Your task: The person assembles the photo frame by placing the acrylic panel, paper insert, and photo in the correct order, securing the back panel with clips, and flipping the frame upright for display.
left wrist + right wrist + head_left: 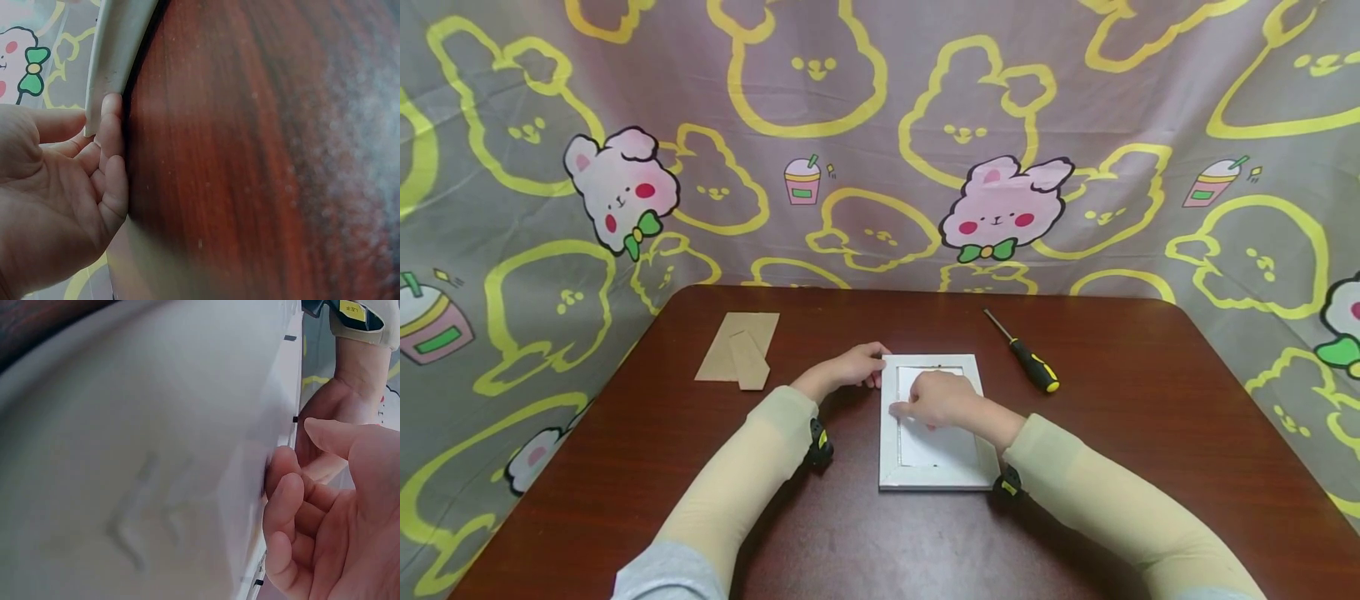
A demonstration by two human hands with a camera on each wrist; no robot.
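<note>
A white picture frame point(889, 454) lies face down near the middle of the table, with a white sheet point(936, 448) inside its opening. My left hand point(856, 367) holds the frame's far left corner, thumb and fingers on its edge in the left wrist view. Over the sheet is my right hand point(942, 398), its fingers curled and its thumb reaching to the opening's left side. The right wrist view shows those fingertips against the frame's back, beside small dark tabs point(295, 419). Nothing shows in the right hand's grasp.
At the left lies a brown backing board point(715, 358) with a stand leg point(748, 362) on it. A black and yellow screwdriver point(1033, 365) lies to the right of the frame. A patterned curtain point(880, 167) hangs behind the dark wooden table point(1120, 367).
</note>
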